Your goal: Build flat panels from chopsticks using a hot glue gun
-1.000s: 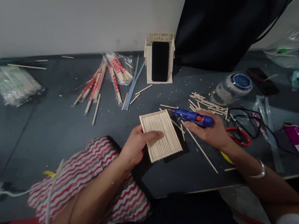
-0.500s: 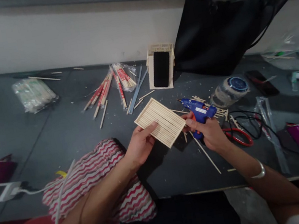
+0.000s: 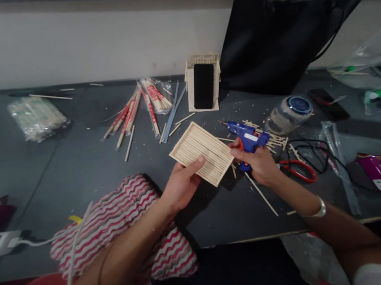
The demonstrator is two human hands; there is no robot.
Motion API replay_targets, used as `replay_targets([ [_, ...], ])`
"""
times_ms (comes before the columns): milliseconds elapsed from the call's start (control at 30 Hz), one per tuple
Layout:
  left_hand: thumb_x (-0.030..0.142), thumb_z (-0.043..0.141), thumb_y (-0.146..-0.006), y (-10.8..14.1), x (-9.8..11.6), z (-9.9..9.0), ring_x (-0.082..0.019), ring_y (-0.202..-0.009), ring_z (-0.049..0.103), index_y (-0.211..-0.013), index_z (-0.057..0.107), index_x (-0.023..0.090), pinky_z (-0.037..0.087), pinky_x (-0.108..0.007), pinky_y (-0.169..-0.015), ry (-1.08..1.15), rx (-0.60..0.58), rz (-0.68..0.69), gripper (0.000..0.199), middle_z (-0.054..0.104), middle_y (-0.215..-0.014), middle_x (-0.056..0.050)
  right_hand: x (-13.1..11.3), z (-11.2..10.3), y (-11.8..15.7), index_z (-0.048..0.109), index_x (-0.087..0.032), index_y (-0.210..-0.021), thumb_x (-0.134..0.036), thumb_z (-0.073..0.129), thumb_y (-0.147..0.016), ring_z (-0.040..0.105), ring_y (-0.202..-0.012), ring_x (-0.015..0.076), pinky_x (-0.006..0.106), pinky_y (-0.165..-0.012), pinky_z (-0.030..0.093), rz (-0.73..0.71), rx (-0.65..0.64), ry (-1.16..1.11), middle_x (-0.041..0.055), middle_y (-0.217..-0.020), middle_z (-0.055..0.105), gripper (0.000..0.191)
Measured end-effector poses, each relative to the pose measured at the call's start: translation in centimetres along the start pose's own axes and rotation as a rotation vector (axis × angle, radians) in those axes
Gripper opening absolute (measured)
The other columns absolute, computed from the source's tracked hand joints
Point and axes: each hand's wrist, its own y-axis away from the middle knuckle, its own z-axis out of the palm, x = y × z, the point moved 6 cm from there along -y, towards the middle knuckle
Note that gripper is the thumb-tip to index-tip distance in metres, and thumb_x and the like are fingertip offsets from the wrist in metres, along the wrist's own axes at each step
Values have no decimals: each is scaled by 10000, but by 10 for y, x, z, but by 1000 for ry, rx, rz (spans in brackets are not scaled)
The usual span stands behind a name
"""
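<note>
Between my hands a small rectangular panel of pale wooden sticks with a raised stick border (image 3: 201, 148) is tilted above the table. My left hand (image 3: 186, 180) grips its near left side, thumb lying flat over the sticks and the other fingers underneath. My right hand (image 3: 258, 162) is closed around a blue hot glue gun (image 3: 250, 137), whose nozzle points away to the upper left. The right thumb also meets the panel's right corner. The right fingers are partly hidden behind the gun and the panel.
Bundled sticks with red wrappers (image 3: 128, 111) and a phone (image 3: 203, 86) leaning on a stick model (image 3: 217, 71) stand behind. Rightward are a jar (image 3: 289, 115), red-handled scissors (image 3: 301, 171) and black cable (image 3: 319, 149). A striped cloth (image 3: 116, 224) lies near my left forearm.
My left thumb has slid slightly further across the panel. Both hands keep their hold, and the whole view has shifted a little.
</note>
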Motion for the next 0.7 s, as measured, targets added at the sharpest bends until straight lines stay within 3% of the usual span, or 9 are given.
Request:
replay_targets([
  [100, 396, 916, -631, -2, 4, -5, -324, -1097, 729, -978, 767, 161, 571, -444, -1007, -16, 58, 51, 444, 801, -1086, -116, -5, -2, -1, 651, -236, -809, -589, 837, -647, 704, -703, 186, 353, -657, 606, -53, 8, 92, 23, -896, 756, 430],
  [300, 461, 960, -514, -9, 30, -25, -296, -1003, 748, -877, 766, 173, 592, -413, -938, -120, 237, 294, 502, 813, -962, -73, -31, -24, 3, 693, -215, -827, -684, 727, -763, 625, -590, 164, 337, -623, 540, -205, 66, 415, 26, -757, 716, 475],
  [533, 465, 909, -551, -15, 40, -34, -304, -999, 734, -807, 762, 181, 599, -395, -868, -247, 295, 381, 410, 805, -906, -76, -61, -21, 0, 688, -216, -753, -727, 650, -822, 610, -600, 176, 314, -594, 494, -247, -174, 684, 35, -706, 711, 518],
  [700, 452, 895, -558, -15, 42, -35, -294, -948, 732, -844, 772, 184, 598, -393, -841, -268, 314, 410, 411, 798, -881, -67, -81, -21, -2, 730, -211, -819, -784, 623, -803, 619, -583, 173, 298, -540, 488, -164, -269, 588, 62, -775, 752, 583],
])
